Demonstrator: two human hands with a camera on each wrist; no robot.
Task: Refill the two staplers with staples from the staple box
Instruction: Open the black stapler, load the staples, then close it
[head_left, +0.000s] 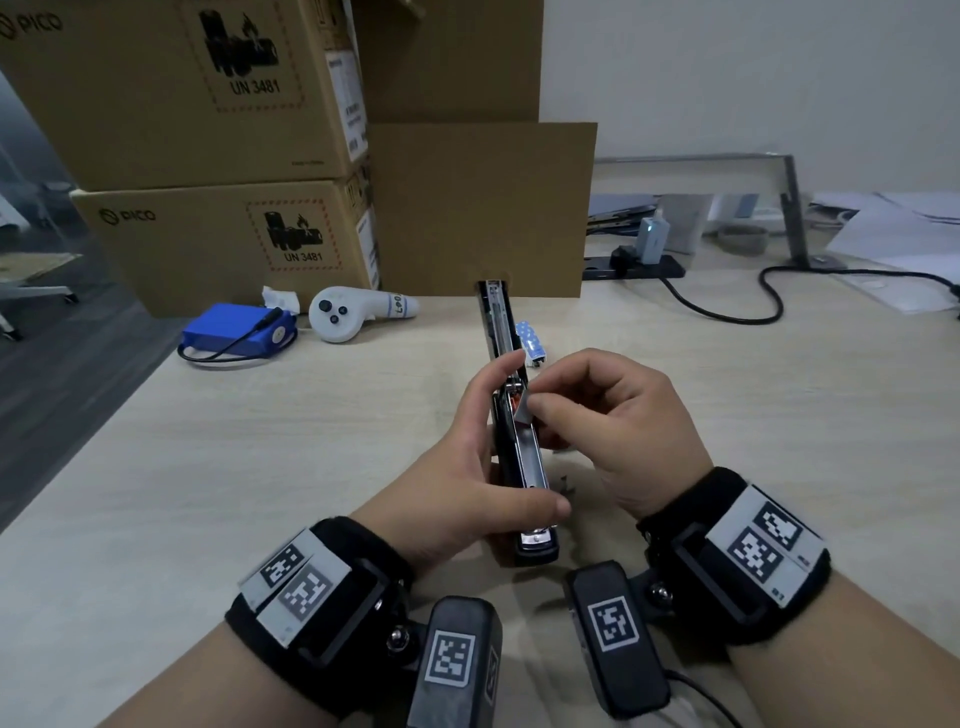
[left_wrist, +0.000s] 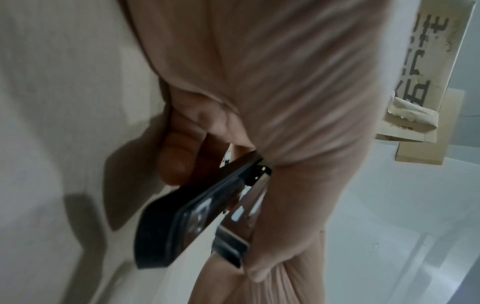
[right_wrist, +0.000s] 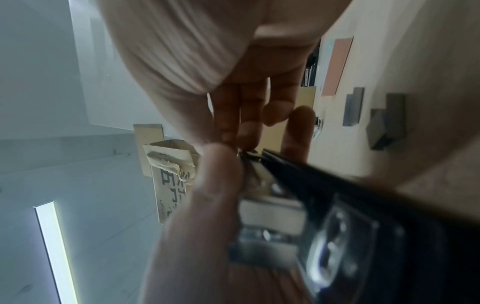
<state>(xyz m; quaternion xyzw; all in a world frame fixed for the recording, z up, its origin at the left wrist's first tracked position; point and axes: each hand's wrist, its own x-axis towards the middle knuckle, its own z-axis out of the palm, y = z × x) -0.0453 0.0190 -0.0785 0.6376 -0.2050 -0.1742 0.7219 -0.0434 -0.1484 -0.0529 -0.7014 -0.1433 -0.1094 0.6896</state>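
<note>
Head view: boxes (head_left: 208, 156), a battery (head_left: 236, 332) and a controller (head_left: 353, 314) sit behind the opened stapler (head_left: 519, 452) on the desk (head_left: 260, 467). The left hand (head_left: 457, 467) grips its base; the right hand (head_left: 618, 431) pinches staples (head_left: 522, 410) over the tray.

Left wrist: thumb and fingers (left_wrist: 174, 162) clamp the stapler (left_wrist: 182, 222).

Right wrist: fingertips (right_wrist: 221, 162) pinch at the blurred tray.

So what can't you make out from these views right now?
- Second stapler: not seen in any view.
- Staple box: head view, mostly hidden behind the open stapler; contents unseen.
- What the right hand pinches: a small metal piece, too small in head view, blurred in right wrist view.
- Staples in the channel: left hand and thumb cover part; left wrist view shows only the underside.
</note>
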